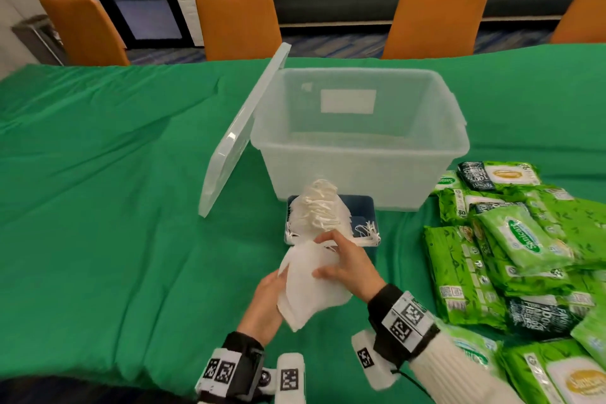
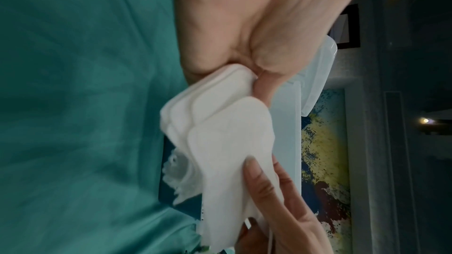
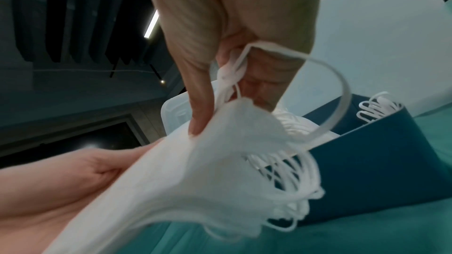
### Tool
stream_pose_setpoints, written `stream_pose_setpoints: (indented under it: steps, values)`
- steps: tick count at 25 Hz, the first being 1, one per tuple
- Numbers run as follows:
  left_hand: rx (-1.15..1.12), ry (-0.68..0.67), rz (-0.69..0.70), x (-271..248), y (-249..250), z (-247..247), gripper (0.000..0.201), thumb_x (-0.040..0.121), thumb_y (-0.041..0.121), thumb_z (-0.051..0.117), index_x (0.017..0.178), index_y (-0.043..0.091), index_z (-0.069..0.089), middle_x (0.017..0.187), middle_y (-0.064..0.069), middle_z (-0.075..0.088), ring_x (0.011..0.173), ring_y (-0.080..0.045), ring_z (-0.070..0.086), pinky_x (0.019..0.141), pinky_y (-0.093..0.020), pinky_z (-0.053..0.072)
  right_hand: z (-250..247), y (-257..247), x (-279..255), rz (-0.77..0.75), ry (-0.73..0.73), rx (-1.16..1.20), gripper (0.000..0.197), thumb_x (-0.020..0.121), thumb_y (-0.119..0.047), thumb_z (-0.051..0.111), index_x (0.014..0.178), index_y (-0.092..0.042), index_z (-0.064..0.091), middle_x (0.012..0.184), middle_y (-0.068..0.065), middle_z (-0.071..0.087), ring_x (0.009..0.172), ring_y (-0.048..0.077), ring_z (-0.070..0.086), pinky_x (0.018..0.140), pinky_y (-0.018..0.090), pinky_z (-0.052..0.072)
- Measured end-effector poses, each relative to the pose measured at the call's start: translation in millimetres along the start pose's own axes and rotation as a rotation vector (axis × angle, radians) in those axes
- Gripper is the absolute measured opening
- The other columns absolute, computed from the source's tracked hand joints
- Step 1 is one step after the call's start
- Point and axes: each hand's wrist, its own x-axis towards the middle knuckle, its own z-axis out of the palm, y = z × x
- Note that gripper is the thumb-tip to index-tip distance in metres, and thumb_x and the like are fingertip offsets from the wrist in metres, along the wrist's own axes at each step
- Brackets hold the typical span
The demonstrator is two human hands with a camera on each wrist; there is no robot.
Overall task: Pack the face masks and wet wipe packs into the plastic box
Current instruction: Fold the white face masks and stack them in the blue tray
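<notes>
Both hands, left hand [image 1: 267, 300] and right hand [image 1: 347, 267], grip a stack of face masks [image 1: 311, 285] above the tabletop [image 1: 114, 174], near the open plastic box [image 1: 357, 138], wet wipe packs [image 1: 511, 249] alongside.

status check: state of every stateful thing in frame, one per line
Clear plastic storage box: open, looks empty.
Clear plastic lid: off, leaning against the box's left side.
Dark blue cardboard mask box: open, white masks still inside.
Stack of white face masks: lifted, held by both hands.
Left hand: grips the stack's near end.
Right hand: fingers pinch its far end and ear loops.
Green wet wipe packs: sealed, piled on the table.
</notes>
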Motion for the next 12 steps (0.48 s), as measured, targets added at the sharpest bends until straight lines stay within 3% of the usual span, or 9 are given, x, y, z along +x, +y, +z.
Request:
stream_pose_setpoints:
  steps: [4,5,7,9,12]
  values:
    - [-0.103,0.020,-0.058,0.5,2.4,1.1,0.047,0.100,0.040,0.032,0.115,0.007,0.061,0.111,-0.020,0.068,0.104,-0.033,0.063,0.093,-0.047,0.050,4.3,0.2,-3.4,0.005,-0.032,-0.026,0.053,0.070,-0.011,0.076,0.114,-0.023,0.049,0.120,-0.001,0.058,0.103,0.015,0.053,0.081,0.020,0.036]
    - [-0.085,0.016,-0.043,0.0,2.5,2.7,0.044,0.098,0.039,0.037,0.114,0.006,0.062,0.109,-0.020,0.069,0.102,-0.032,0.065,0.091,-0.046,0.052,6.3,-1.9,-3.4,0.008,-0.037,-0.033,0.055,0.070,-0.011,0.076,0.116,-0.022,0.049,0.118,0.000,0.058,0.101,0.015,0.053,0.079,0.021,0.036]
    - [-0.017,0.018,0.016,-1.2,0.9,5.0,0.025,0.094,0.023,0.051,0.108,0.006,0.062,0.097,-0.014,0.073,0.087,-0.023,0.070,0.075,-0.036,0.058,10.5,-4.1,-1.9,0.017,-0.037,-0.032,0.056,0.070,-0.010,0.076,0.118,-0.021,0.048,0.113,0.002,0.058,0.096,0.014,0.051,0.077,0.022,0.037]
    - [0.048,0.033,0.064,-1.8,-1.6,5.4,0.015,0.091,0.009,0.057,0.105,0.006,0.062,0.087,-0.007,0.075,0.076,-0.016,0.071,0.064,-0.027,0.057,11.9,-4.9,-1.1,0.025,-0.036,-0.037,0.057,0.071,-0.011,0.075,0.119,-0.020,0.047,0.111,0.005,0.058,0.096,0.015,0.050,0.076,0.022,0.036]
    - [0.072,0.044,0.100,-2.1,-2.0,5.5,0.016,0.089,0.003,0.058,0.105,0.005,0.062,0.087,-0.007,0.075,0.076,-0.016,0.071,0.063,-0.026,0.055,12.9,-6.9,-1.6,0.022,-0.040,-0.054,0.058,0.072,-0.012,0.075,0.121,-0.020,0.045,0.106,0.006,0.058,0.095,0.017,0.051,0.074,0.022,0.036]
